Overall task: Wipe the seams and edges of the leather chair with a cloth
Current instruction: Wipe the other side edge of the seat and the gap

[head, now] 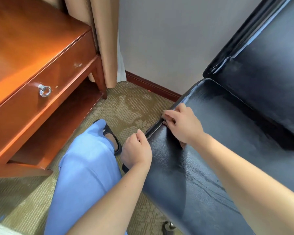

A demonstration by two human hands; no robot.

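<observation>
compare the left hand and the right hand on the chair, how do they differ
The left hand curls over the chair's stitched side edge; the right hand lies on top of the seat. The left holds no cloth; the right pinches a mostly hidden cloth at the seam. Both touch the black leather.

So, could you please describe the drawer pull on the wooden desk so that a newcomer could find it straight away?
Start at the reddish-brown wooden desk left of the black leather chair. Below its top runs one long drawer front above an open shelf. The pull is a small silver metal ring on that front, the only shiny metal fitting on the wood.
</observation>
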